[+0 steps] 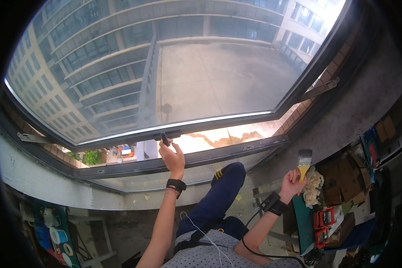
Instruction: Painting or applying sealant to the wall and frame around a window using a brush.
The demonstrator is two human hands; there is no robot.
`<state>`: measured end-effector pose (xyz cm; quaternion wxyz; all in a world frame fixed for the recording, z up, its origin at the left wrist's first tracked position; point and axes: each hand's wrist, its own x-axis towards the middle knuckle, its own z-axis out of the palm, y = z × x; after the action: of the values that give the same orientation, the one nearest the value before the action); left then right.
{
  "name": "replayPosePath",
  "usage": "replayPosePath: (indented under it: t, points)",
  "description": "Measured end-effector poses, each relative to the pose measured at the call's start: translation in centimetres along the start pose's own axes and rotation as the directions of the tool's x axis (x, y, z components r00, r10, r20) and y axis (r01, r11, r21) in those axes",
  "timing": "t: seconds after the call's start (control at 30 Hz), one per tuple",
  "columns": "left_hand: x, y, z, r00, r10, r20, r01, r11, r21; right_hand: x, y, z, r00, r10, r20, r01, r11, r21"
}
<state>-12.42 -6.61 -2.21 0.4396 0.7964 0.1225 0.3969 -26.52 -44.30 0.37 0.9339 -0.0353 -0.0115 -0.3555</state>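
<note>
My left hand (pixel 172 156) reaches up and grips the dark handle (pixel 165 139) at the lower edge of a large window sash (pixel 174 127) that is swung outward. My right hand (pixel 292 181) holds a paintbrush (pixel 304 161) with a yellow handle, bristles pointing up, off to the right of the window frame. Both wrists wear dark bands. My knee in blue trousers (pixel 221 190) is raised toward the sill.
The dark window frame (pixel 183 163) runs across the middle, with a white wall below it at the left. At the right stand cardboard boxes (pixel 344 176), crumpled cloth (pixel 312 185) and a red tool (pixel 324 221). Paint tubs (pixel 53 232) sit at lower left.
</note>
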Motion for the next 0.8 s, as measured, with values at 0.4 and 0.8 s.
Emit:
replayPosePath:
  t: [0.4,0.8]
  points:
    - [0.01,-0.29,-0.12,1.000,-0.007,0.009,0.007,1.000,-0.003,-0.37,0.52,0.47,0.998,-0.004,-0.070,0.008,0.998,0.057]
    - [0.18,-1.09,0.29,1.000,0.024,-0.014,-0.024,1.000,0.011,-0.37,0.38,0.00,0.999,0.007,-0.040,-0.005,0.998,0.064]
